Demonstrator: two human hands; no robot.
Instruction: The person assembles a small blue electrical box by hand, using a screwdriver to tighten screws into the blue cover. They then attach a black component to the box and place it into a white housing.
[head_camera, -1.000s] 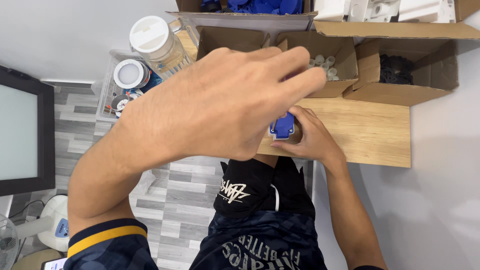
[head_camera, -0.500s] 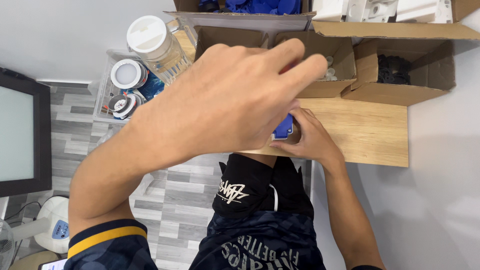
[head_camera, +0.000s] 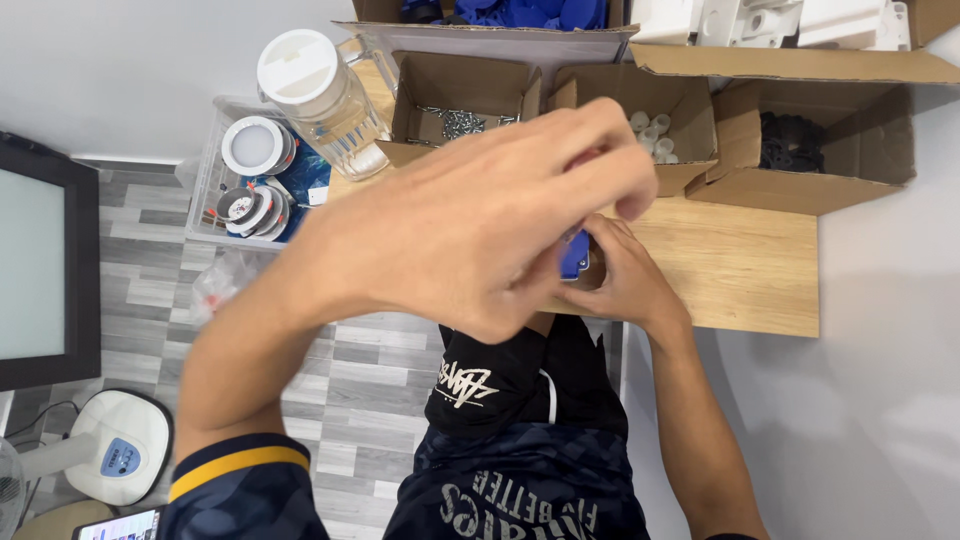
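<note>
My left hand (head_camera: 480, 220) fills the middle of the view, raised close to the camera, with its fingertips drawn together above the table edge. Whether anything sits between those fingers is hidden. Behind and below it, my right hand (head_camera: 625, 285) rests on the wooden table (head_camera: 740, 270) and grips a small blue plastic part (head_camera: 573, 255). An open cardboard box (head_camera: 690, 165) holding small white caps (head_camera: 652, 135) stands just beyond my left fingertips.
Other open boxes hold metal screws (head_camera: 460, 122), black parts (head_camera: 790, 140), blue parts (head_camera: 500, 12) and white parts (head_camera: 780, 20). A lidded clear jug (head_camera: 320, 100) stands at the table's left end above a wire crate (head_camera: 205, 190). A monitor (head_camera: 40, 270) stands at left.
My left hand has drawn back from the box of white caps toward me, and its outstretched fingers have curled together. My right hand still holds the blue part in place.
</note>
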